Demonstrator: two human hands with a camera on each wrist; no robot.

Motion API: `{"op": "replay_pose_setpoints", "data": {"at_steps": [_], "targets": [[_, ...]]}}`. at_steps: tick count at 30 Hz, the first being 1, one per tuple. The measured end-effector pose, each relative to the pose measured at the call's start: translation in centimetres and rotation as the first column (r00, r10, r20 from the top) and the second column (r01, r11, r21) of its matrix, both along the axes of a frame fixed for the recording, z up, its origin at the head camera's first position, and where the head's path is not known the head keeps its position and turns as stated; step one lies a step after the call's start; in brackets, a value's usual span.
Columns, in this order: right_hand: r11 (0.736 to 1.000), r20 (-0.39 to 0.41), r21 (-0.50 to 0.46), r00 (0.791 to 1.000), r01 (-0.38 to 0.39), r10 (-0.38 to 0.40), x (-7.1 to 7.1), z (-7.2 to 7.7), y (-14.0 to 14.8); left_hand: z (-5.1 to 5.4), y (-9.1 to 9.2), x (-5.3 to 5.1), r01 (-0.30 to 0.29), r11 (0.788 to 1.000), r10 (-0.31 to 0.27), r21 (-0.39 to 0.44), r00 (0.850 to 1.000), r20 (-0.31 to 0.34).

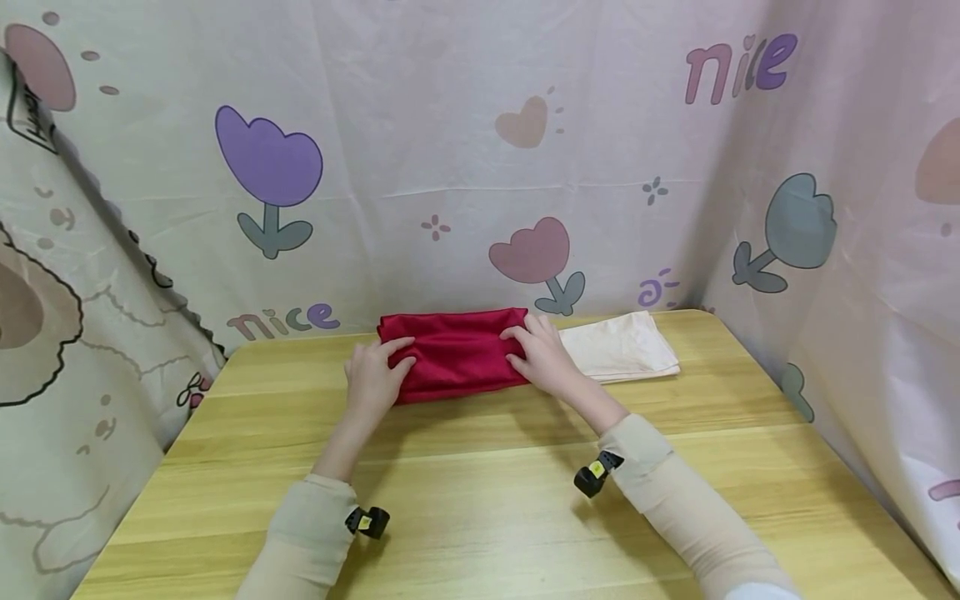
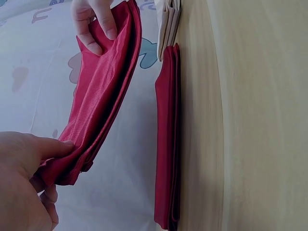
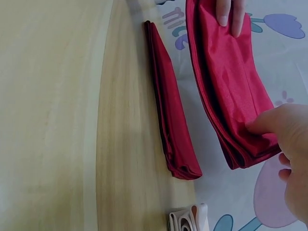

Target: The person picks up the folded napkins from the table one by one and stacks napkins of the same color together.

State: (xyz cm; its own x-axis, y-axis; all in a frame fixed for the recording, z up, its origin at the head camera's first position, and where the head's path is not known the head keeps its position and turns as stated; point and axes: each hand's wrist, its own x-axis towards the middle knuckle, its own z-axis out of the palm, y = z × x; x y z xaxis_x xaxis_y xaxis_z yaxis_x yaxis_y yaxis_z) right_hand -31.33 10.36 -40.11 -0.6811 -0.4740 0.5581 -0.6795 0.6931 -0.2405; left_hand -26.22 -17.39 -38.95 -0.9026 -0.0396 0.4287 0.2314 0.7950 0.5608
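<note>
A folded, shiny red cloth (image 1: 459, 350) is held in the air between both hands, its layers stacked along the lower edge. My left hand (image 1: 372, 375) pinches its left end, thumb on the near face. At the other end, my right hand (image 1: 546, 354) grips it in the same way, as the right wrist view also shows. Beneath it, a second folded red cloth (image 2: 167, 144) lies on the table, apart from the held one. The held cloth hides most of that lower one in the head view.
To the right of the red cloths, a folded white cloth (image 1: 621, 347) lies near the back edge of the wooden table (image 1: 480, 517). A patterned curtain (image 1: 420, 150) hangs behind the table and along both sides.
</note>
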Motion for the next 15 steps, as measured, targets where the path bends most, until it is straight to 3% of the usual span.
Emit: {"op": "replay_pose_setpoints", "data": {"at_steps": [15], "targets": [[1.000,0.000,0.028,1.000,0.006,-0.006,-1.7,-0.1,-1.2,0.1,-0.9,-1.6,-0.022,0.999,0.023,-0.025,1.000,0.013]]}}
